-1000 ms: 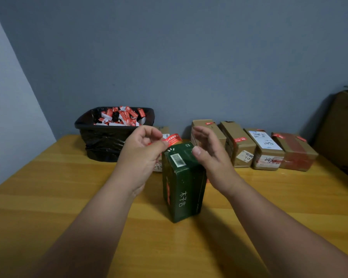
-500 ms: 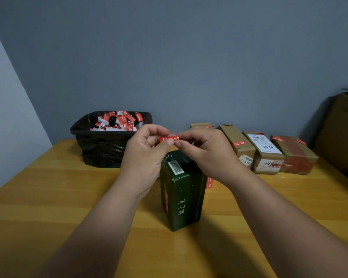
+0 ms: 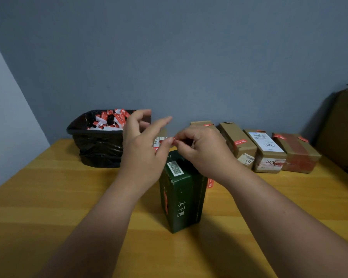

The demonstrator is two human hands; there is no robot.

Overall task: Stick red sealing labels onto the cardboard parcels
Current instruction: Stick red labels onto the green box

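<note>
A dark green parcel [image 3: 182, 197] stands upright on the wooden table [image 3: 48, 197], with a barcode sticker on top and red labels on its left and right sides. Just above its top, my right hand [image 3: 203, 151] pinches a small red sealing label [image 3: 174, 139] between thumb and fingertips. My left hand [image 3: 141, 149] is beside it, thumb tip at the label, index and other fingers lifted and spread. Most of the label is hidden by the fingers.
A black lined bin [image 3: 100, 145] full of red and white label scraps sits at the back left. Several brown cardboard parcels [image 3: 267, 151] with red labels stand in a row at the back right. A large cardboard box [image 3: 344, 129] stands at the far right.
Both hands pinched the label half a second ago. Now my left fingers have lifted and spread, and only its thumb stays at the label. My right hand keeps its pinch.
</note>
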